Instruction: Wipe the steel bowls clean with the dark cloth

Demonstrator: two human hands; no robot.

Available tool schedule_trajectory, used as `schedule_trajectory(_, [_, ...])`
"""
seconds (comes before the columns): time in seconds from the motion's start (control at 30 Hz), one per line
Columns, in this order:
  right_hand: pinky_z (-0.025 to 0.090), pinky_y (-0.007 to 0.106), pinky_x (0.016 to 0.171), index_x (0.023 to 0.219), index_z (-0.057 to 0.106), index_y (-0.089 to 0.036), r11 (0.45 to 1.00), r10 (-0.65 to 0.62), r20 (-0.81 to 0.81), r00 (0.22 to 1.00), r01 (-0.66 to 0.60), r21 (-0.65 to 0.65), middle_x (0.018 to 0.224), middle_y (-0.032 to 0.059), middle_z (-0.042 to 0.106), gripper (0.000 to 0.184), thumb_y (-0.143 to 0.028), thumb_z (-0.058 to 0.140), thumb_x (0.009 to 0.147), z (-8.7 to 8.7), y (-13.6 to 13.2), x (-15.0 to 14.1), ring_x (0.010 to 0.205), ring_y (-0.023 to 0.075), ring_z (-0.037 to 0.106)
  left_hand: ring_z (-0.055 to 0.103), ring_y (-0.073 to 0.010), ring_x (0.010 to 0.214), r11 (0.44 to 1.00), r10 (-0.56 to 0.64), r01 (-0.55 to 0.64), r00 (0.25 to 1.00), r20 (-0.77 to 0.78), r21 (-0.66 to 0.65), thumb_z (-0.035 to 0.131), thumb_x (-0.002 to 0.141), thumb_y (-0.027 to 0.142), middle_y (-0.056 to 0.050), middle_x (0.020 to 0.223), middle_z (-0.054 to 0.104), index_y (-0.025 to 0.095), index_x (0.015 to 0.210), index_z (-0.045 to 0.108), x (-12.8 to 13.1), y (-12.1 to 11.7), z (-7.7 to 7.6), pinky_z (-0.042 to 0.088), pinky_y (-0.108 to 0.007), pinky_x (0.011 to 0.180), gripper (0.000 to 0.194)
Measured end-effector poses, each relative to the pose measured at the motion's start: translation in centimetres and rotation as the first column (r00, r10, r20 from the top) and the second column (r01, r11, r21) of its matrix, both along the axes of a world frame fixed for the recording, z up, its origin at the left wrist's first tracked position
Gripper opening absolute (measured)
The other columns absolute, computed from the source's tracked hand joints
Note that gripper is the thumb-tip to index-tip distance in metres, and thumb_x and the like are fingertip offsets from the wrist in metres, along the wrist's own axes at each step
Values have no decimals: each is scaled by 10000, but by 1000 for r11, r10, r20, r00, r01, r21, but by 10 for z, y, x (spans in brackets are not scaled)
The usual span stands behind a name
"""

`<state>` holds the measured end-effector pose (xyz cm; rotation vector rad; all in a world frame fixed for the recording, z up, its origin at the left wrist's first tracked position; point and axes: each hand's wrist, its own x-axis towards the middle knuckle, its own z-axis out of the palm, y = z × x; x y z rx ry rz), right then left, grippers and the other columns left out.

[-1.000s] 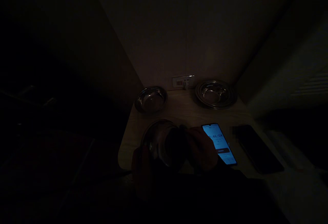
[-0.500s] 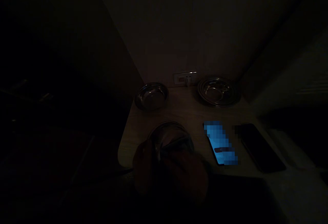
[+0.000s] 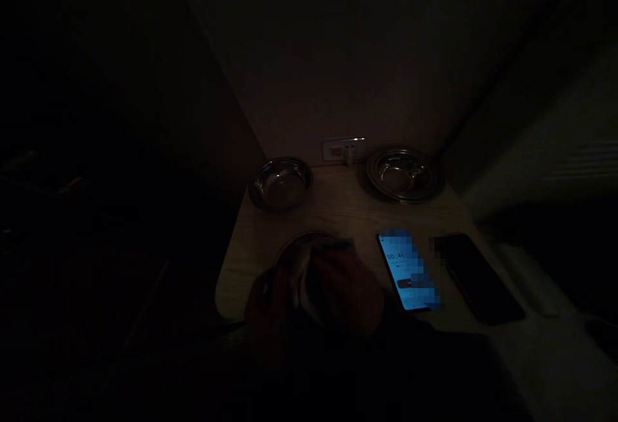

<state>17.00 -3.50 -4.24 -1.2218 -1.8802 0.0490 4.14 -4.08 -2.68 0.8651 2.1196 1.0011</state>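
In the dim light my left hand [image 3: 266,316] grips the left side of a shiny steel dish [image 3: 302,280], its fingers closed at the rim. Whether the dish is a bowl or a plate I cannot tell, as my hands cover much of it. Over its right part lies my right hand [image 3: 351,290], curled around what looks like a dark cloth [image 3: 338,244]. A pale edge of that cloth shows above the fingers.
A steel bowl [image 3: 280,184] stands at the table's back left, and stacked steel plates [image 3: 403,177] at the back right. A lit phone [image 3: 403,274] and a dark phone [image 3: 485,280] lie on the right of the wooden table [image 3: 232,280]. Behind is a wall socket [image 3: 342,150].
My right hand has moved up over the dish with the cloth, toward its far right rim. My left hand stays at the left rim. The view has shifted slightly.
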Motion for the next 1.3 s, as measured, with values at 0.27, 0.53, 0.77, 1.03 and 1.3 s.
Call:
schedule_trajectory(0.27, [518, 303, 628, 1023, 652, -150, 997, 61, -26, 998, -62, -43, 888, 107, 669, 266, -156, 426, 884, -3, -2, -4, 797, 198, 589, 628, -190, 703, 998, -20, 23, 999, -47, 56, 492, 790, 443, -74, 794, 680, 155, 918, 627, -2, -2, -6, 497, -296, 616, 343])
schedule_trajectory(0.53, [544, 312, 710, 1051, 639, -171, 990, -21, -137, 990, 1, -141, 917, 99, 637, 266, -149, 441, 875, -17, 9, 20, 836, 185, 610, 606, -219, 942, 982, -126, 141, 985, -118, 124, 535, 765, 303, -76, 926, 676, 191, 906, 617, -9, -8, -6, 487, -321, 781, 198])
schedule_trajectory(0.77, [543, 291, 653, 1033, 655, -193, 997, -48, -151, 987, 39, -63, 912, 92, 636, 240, -192, 472, 879, -21, -14, 12, 821, 187, 613, 583, -246, 949, 968, -189, 221, 954, -233, 121, 554, 719, 265, -74, 879, 663, 191, 894, 616, -17, -6, 0, 490, -357, 773, 200])
schedule_trajectory(1.03, [476, 273, 579, 862, 680, -269, 999, -46, -141, 989, 50, 20, 748, 11, 670, 229, -217, 463, 909, 10, -32, -27, 668, 138, 585, 501, -296, 1134, 942, -196, 260, 938, -285, 210, 548, 676, 263, -84, 1059, 639, 217, 873, 632, -29, -19, -20, 363, -451, 1003, 219])
schedule_trajectory(1.3, [497, 298, 621, 976, 665, -168, 999, -14, -115, 993, 10, -36, 861, 93, 659, 258, -187, 418, 900, 18, 3, -19, 778, 187, 575, 610, -233, 869, 967, -117, 163, 967, -225, 196, 444, 813, 357, -83, 853, 667, 184, 907, 612, -11, -8, -8, 488, -374, 805, 260])
